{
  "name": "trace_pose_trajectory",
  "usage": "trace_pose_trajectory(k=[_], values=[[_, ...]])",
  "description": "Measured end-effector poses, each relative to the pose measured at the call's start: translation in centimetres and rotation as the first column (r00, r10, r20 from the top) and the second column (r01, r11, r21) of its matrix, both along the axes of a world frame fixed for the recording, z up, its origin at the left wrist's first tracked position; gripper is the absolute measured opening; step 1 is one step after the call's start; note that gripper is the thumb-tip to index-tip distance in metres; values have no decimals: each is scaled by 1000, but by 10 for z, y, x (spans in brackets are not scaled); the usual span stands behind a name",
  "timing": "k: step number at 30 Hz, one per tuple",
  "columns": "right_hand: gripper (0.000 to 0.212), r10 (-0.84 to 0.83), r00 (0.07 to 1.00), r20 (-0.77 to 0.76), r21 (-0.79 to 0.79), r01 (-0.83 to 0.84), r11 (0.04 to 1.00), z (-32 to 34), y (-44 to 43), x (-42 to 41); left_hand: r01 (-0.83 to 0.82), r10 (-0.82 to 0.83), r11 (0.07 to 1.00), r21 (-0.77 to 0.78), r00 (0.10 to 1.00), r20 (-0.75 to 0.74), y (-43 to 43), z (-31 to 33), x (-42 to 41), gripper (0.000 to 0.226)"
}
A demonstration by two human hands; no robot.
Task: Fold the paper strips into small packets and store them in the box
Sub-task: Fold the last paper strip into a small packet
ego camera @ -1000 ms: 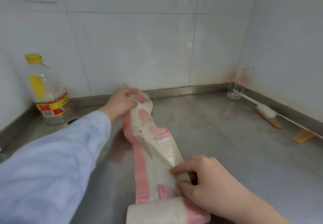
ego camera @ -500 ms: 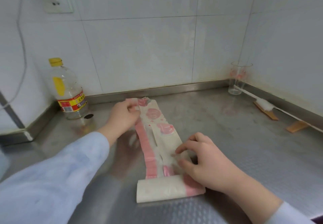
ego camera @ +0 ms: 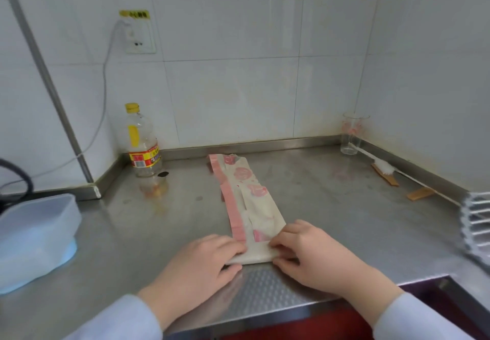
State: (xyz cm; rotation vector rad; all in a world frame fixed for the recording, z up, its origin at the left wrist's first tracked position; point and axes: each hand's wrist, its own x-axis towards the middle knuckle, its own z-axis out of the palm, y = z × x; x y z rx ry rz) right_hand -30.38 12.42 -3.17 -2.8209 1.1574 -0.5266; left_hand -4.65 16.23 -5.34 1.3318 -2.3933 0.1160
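A long cream strip with pink edges and pink prints (ego camera: pixel 249 199) lies flat on the steel counter (ego camera: pixel 331 207), running away from me. Its near end is rolled into a small white fold (ego camera: pixel 256 254). My left hand (ego camera: pixel 201 262) grips the fold's left end, thumb under and fingers on top. On the fold's right end, my right hand (ego camera: pixel 310 254) pinches with curled fingers. A translucent plastic box (ego camera: pixel 31 236) with a pale blue base stands at the left edge.
A near-empty bottle with a yellow cap (ego camera: pixel 141 143) stands at the back left. In the back right corner are a glass (ego camera: pixel 351 134), a white brush (ego camera: pixel 381 166) and wooden pieces (ego camera: pixel 420 193). A white rack (ego camera: pixel 477 228) sits at the far right.
My left hand left the strip's far end and came down to the rolled near end. The strip now lies flat on the counter. The view has pulled back and up.
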Motion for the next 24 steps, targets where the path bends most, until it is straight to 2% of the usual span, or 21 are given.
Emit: trace_pose_trajectory(k=[2, 6, 11, 13, 15, 18, 24], values=[[30, -14, 998, -64, -55, 11, 998, -2, 5, 2, -18, 20, 997, -73, 999, 32, 9, 1, -9, 29], [43, -38, 998, -58, -81, 34, 996, -6, 13, -4, -121, 120, 991, -52, 992, -31, 21, 2, -19, 36], [34, -24, 997, -70, -104, 17, 994, -5, 22, -7, -203, 200, 975, -96, 979, -32, 30, 5, -32, 20], [29, -34, 999, -41, -135, 28, 990, 2, 19, -7, -186, 175, 978, -95, 979, -108, 23, 10, -33, 15], [27, -54, 997, 56, -180, 63, 982, 9, 12, -5, -156, 137, 986, -56, 957, -255, 12, 19, -36, 12], [35, -111, 985, 131, -210, 137, 968, 13, -1, 2, -183, 152, 982, -54, 921, -359, -4, 28, -43, 17], [36, -135, 986, 102, -135, 148, 980, 2, -25, 3, -220, 230, 973, 67, 941, -250, -23, 16, -48, 21]])
